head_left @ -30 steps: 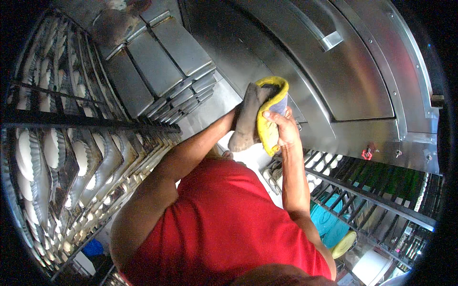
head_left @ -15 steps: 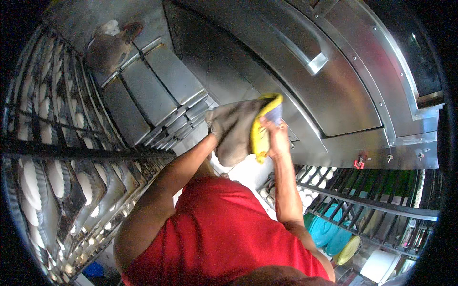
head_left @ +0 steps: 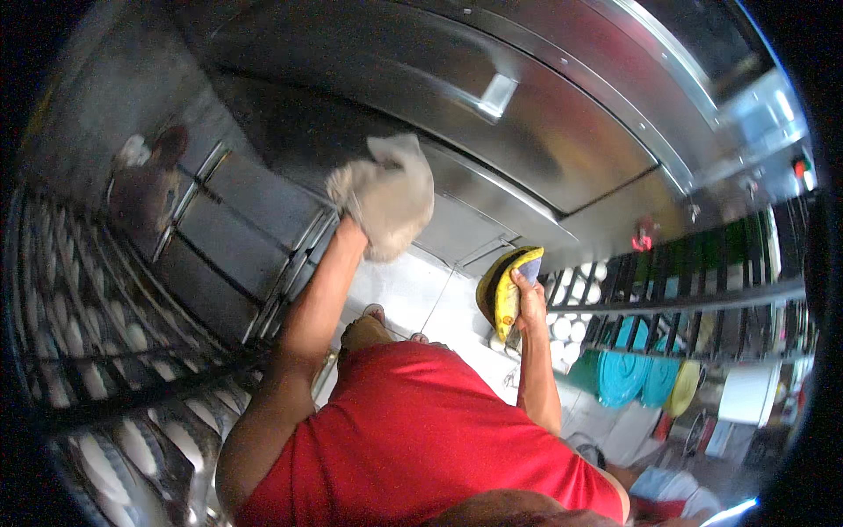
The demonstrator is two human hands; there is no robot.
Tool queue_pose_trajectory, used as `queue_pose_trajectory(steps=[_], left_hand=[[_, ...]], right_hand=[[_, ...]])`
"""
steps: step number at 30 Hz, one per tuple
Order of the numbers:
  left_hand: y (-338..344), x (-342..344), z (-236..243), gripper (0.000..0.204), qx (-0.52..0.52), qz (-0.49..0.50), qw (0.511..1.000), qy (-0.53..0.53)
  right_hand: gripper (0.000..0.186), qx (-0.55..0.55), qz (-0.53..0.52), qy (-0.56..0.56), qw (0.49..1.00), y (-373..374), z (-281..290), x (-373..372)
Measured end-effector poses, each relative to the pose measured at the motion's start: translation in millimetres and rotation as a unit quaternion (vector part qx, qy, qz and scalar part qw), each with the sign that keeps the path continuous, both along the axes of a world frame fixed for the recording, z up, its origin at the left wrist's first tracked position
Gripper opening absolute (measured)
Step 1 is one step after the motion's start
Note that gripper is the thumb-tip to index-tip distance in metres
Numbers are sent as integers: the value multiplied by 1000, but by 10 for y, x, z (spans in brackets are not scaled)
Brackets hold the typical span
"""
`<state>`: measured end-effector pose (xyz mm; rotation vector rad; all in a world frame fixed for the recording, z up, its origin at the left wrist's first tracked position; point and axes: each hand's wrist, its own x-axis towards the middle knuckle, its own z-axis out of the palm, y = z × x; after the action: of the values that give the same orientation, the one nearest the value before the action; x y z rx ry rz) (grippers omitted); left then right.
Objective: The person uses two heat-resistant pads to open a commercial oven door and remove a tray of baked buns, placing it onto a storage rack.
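Observation:
My left hand (head_left: pixel 353 230) is raised at upper centre, hidden from the wrist in a blurred beige cloth mitt (head_left: pixel 391 198); its fingers cannot be seen. Lower and further right, my right hand (head_left: pixel 529 305) grips a yellow-edged mitt (head_left: pixel 507 310) with a dark opening and grey-blue lining, thumb on the rim. The two mitts are apart, both held out in front of a large stainless steel oven front (head_left: pixel 580 132).
Left are a rack of dough-filled trays (head_left: pixel 123 452) and stacked metal pans (head_left: pixel 219 228). At right stand another rack (head_left: pixel 685 303), turquoise lids (head_left: pixel 619 378) and a white bin (head_left: pixel 746 391). Part of another person (head_left: pixel 667 492) shows lower right. Tiled floor (head_left: pixel 421 290) lies below.
The two mitts have separated: my left hand has moved up with the beige one, while my right has moved down holding the yellow-edged one. The view has shifted.

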<state>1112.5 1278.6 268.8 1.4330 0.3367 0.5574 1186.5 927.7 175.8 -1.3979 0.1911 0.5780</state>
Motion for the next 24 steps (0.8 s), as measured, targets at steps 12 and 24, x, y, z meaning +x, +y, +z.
queue_pose_trajectory(steps=[12,24], left_hand=[[493,1715,-96,44,-152,31,978,-136],[-5,323,-764,45,-257,-23,959,-118]], right_hand=[[30,-22,-194,-25,980,-863,126,-905],[48,184,-239,-100,948,-1524,220,-1071]])
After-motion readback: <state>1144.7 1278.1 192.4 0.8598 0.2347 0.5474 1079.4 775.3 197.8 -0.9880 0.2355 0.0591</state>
